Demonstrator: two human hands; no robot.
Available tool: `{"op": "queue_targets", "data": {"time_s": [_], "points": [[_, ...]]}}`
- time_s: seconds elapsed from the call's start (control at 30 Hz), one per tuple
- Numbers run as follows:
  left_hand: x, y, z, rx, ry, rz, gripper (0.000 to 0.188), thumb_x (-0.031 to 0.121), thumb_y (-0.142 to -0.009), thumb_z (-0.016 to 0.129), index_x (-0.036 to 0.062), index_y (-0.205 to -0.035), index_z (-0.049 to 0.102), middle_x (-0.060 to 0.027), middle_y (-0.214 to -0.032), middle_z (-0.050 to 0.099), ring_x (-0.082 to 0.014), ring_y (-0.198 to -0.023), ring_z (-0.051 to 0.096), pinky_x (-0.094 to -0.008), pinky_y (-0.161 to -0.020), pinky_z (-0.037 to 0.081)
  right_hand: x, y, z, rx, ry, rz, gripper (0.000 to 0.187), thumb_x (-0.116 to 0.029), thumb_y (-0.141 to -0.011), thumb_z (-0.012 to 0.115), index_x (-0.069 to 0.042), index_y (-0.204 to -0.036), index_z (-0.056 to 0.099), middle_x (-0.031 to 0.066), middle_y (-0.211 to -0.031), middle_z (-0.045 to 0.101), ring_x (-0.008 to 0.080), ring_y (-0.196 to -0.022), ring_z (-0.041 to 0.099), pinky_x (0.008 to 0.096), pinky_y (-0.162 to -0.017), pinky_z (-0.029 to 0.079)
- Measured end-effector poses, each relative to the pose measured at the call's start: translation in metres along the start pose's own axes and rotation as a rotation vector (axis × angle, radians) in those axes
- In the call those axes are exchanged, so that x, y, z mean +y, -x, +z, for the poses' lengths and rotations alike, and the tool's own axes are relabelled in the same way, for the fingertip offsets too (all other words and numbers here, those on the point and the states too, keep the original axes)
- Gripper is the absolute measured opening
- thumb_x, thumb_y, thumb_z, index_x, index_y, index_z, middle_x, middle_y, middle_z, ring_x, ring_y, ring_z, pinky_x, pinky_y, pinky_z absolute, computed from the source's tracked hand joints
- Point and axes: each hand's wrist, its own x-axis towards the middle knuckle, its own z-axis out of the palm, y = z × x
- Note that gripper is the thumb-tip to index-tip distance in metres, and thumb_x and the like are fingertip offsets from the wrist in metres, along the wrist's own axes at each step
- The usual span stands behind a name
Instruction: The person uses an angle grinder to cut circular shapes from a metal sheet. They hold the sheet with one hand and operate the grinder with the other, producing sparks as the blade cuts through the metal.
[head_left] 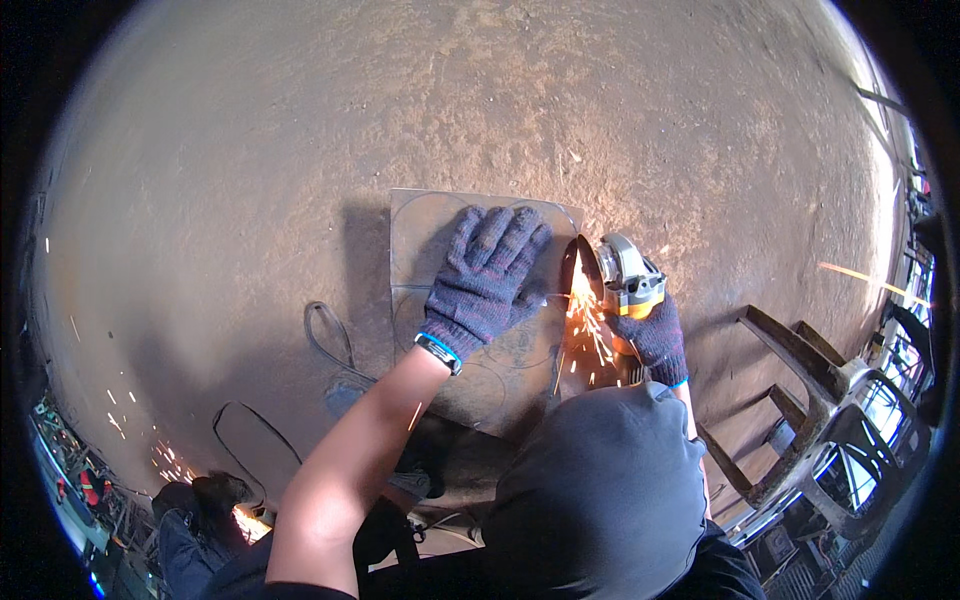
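Note:
A thin metal sheet (412,262) marked with drawn circles lies on the ground in front of me. My left hand (486,270), in a dark knitted glove, presses flat on it with the fingers stretched out. Beside the sheet's right edge, my gloved right hand (655,335) grips a grey and yellow angle grinder (628,278). Its disc (580,262) meets the sheet near that edge, and orange sparks (590,325) stream back toward me. A grey rounded, cloth-covered shape (605,490) hides most of my right forearm and the near right corner of the sheet.
To the right stands a worn chair (830,410) with legs pointing toward the grinder. Loops of dark cable (330,340) lie left of the sheet. More sparks (170,460) show at lower left beside dark cloth (190,540). Stained ground (480,100) stretches beyond the sheet.

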Motion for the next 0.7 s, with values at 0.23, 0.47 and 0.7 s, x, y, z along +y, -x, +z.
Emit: {"op": "queue_targets", "data": {"time_s": [0.23,0.47,0.7], "points": [[-0.002,-0.001,0.001,0.041,-0.020,0.034,0.071,0.045,-0.081,0.068,0.0144,-0.143,0.051,-0.0075,-0.151,0.043,-0.0283,-0.140,0.037,-0.0528,-0.120,0.022,-0.006,0.002,0.003,0.031,0.032,-0.017,0.061,-0.019,-0.069,0.088,0.000,-0.121,0.061,0.0077,-0.110,0.070,0.0160,-0.097,0.066,0.0324,-0.087,0.054],[-0.003,-0.002,0.002,0.052,-0.040,0.048,0.071,0.046,-0.081,0.068,0.0140,-0.143,0.051,-0.0073,-0.150,0.043,-0.0285,-0.138,0.038,-0.0530,-0.119,0.023,-0.007,0.000,0.006,0.025,-0.060,-0.091,0.058,-0.014,-0.070,0.087,-0.001,-0.120,0.061,0.0073,-0.109,0.071,0.0143,-0.097,0.066,0.0308,-0.086,0.054],[-0.001,-0.002,0.002,0.080,-0.040,0.047,0.071,0.046,-0.081,0.068,0.0165,-0.143,0.051,-0.0062,-0.150,0.042,-0.0278,-0.139,0.037,-0.0520,-0.120,0.022,-0.006,0.004,0.017,0.107,-0.105,-0.111,0.062,-0.018,-0.071,0.087,-0.001,-0.123,0.059,0.0089,-0.108,0.071,0.0162,-0.097,0.067,0.0317,-0.086,0.054]]}}
